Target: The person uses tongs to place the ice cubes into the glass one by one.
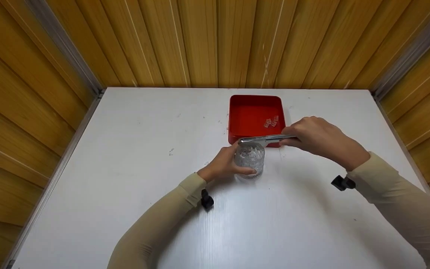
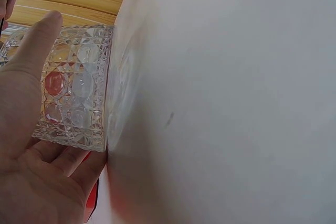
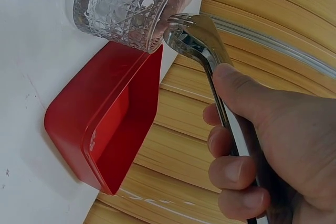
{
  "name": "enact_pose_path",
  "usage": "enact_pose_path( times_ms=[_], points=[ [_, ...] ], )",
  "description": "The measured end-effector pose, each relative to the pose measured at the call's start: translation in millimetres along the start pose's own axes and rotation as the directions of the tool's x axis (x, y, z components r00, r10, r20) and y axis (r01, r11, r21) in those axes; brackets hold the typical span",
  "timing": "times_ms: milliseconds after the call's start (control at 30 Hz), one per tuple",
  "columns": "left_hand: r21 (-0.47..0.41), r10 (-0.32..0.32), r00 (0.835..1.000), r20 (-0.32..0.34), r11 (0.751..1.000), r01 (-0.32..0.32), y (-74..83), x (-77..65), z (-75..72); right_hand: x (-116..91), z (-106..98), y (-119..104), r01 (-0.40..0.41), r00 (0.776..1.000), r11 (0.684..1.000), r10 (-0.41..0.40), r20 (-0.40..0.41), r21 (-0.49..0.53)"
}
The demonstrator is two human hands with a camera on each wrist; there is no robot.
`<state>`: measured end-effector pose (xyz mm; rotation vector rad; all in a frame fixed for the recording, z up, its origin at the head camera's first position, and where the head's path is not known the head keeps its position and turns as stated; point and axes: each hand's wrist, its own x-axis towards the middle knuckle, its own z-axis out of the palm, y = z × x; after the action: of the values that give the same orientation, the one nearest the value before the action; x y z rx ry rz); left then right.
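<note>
My left hand [image 1: 222, 163] grips a clear cut-glass tumbler [image 1: 251, 160], thumb on the near side and fingers behind. The tumbler stands upright on the white table, and clear pieces show inside it from above. In the right wrist view my right hand [image 3: 262, 140] holds metal serving tongs [image 3: 231, 114], fingers wrapped round the arms. One tong end is forked [image 3: 184, 20], the other spoon-shaped. These tips lie right at the tumbler's mouth, close together; whether a piece is between them I cannot tell.
Just behind the tumbler sits a red rectangular tray [image 1: 250, 112], with several small clear cubes [image 1: 271, 122] in its right part. The white table [image 1: 144, 149] meets wood-patterned panels [image 1: 200, 45] at the back and sides.
</note>
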<state>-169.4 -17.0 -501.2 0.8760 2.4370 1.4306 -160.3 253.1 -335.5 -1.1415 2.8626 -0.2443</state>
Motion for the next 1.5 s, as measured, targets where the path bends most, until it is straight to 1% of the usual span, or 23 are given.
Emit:
enact_pose_path(
  times_ms=[167,533,767,967,1133,1333,1500],
  points=[
    [-0.013,-0.003,1.0,0.005,1.0,0.003,-0.9,0.2,0.9,-0.9,1.2,-0.3,-0.007,1.0,1.0,0.006,0.003,0.013],
    [-0.01,-0.016,1.0,0.0,1.0,0.016,-0.6,0.4,0.6,-2.8,4.1,0.7,-0.019,1.0,0.999,0.019,-0.006,0.032],
    [0.013,-0.023,1.0,-0.01,1.0,0.023,-0.7,-0.3,0.0,-4.7,4.1,2.2,-0.016,0.999,1.0,0.017,-0.028,0.02],
    [0.012,-0.042,0.999,-0.007,0.999,0.042,0.3,-1.4,0.4,-4.6,5.5,2.6,-0.038,0.999,0.999,0.039,-0.01,0.039],
    [0.016,-0.042,0.999,-0.01,0.999,0.042,0.2,-1.1,0.7,-4.4,6.5,4.3,-0.043,0.999,0.999,0.043,-0.016,0.029],
    [0.052,-0.042,0.999,-0.011,0.998,0.043,0.2,-0.2,0.5,-2.9,6.7,5.2,-0.062,0.998,0.997,0.061,0.01,0.042],
    [0.051,-0.043,0.999,-0.014,0.998,0.043,0.0,0.0,0.1,-1.4,0.9,5.5,-0.071,0.997,0.997,0.07,0.021,0.034]
  ],
)
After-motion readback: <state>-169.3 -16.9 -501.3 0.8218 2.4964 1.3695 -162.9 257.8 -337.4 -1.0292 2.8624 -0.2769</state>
